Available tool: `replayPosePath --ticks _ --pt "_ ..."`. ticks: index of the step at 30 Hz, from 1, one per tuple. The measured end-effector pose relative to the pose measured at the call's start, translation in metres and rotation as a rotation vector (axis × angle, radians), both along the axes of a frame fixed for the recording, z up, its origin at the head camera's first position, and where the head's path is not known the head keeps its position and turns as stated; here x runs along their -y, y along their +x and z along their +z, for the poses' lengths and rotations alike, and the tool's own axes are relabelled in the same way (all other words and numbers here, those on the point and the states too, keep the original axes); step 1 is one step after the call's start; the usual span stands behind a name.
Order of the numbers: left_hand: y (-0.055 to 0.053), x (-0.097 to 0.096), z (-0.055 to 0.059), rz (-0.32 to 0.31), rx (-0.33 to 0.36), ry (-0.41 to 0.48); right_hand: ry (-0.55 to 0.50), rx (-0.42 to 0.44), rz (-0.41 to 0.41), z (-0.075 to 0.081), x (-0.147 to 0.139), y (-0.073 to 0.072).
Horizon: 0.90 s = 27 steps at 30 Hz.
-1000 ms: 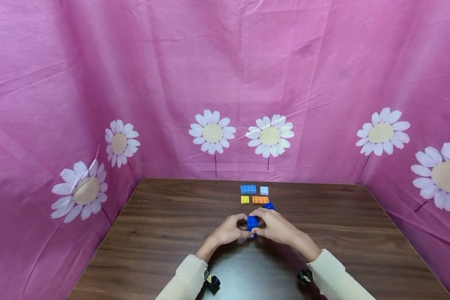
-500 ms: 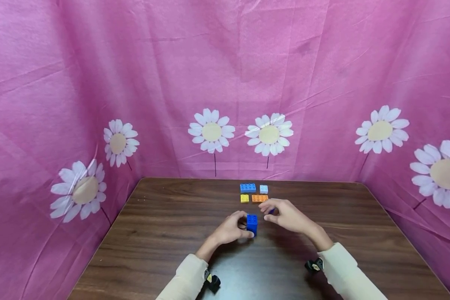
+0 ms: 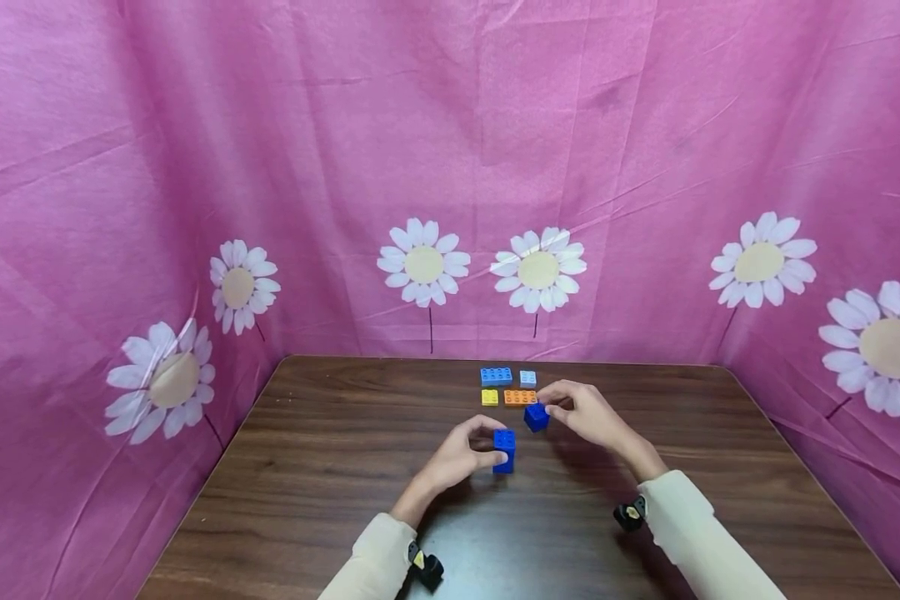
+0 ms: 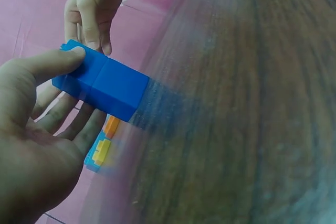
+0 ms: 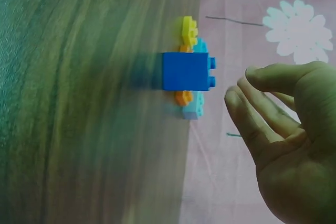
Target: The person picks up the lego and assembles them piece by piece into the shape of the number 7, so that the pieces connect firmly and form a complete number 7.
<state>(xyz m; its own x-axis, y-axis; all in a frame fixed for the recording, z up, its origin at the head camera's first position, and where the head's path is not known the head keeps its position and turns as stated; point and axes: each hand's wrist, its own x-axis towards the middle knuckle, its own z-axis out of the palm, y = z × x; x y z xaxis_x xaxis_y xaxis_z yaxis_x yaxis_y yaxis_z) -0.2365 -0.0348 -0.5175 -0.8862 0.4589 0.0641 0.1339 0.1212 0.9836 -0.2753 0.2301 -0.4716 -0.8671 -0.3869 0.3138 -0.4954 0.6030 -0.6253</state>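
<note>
Two dark blue toy building bricks are joined into an upright stack (image 3: 504,451) on the wooden table. My left hand (image 3: 461,451) holds this stack from the left; in the left wrist view the left thumb (image 4: 58,64) lies on its near side and the fingers are behind it. A separate dark blue brick (image 3: 536,417) stands a little farther back and to the right. Right beside it is my right hand (image 3: 588,414), fingers loosely bent. The right wrist view shows a gap between those fingertips (image 5: 233,95) and the studs of the blue brick (image 5: 186,71).
Behind the separate brick lie a yellow brick (image 3: 490,398), an orange brick (image 3: 521,398), a medium blue brick (image 3: 496,377) and a pale blue brick (image 3: 527,379). A pink flowered curtain (image 3: 480,167) hangs around the back and sides of the table (image 3: 330,467).
My right hand has let go of the blue stack and moved right and back to the separate blue brick. The left hand has stayed at the stack, its thumb now higher on it.
</note>
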Motion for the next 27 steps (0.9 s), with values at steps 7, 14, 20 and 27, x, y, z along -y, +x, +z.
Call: replayPosePath --ticks 7,14,20,27 --pt "-0.001 -0.001 -0.005 0.000 0.008 0.057 0.015 0.074 -0.033 -0.020 -0.002 -0.012" --pt "0.000 -0.001 -0.008 -0.004 0.013 0.085 0.053 0.151 -0.018 -0.035 0.002 -0.012" --pt "-0.001 0.001 -0.010 -0.012 0.002 0.078 0.062 0.151 -0.041 -0.039 0.006 -0.010" --pt "-0.004 0.001 -0.009 -0.015 -0.003 0.065 0.081 0.160 -0.075 -0.041 0.005 -0.010"
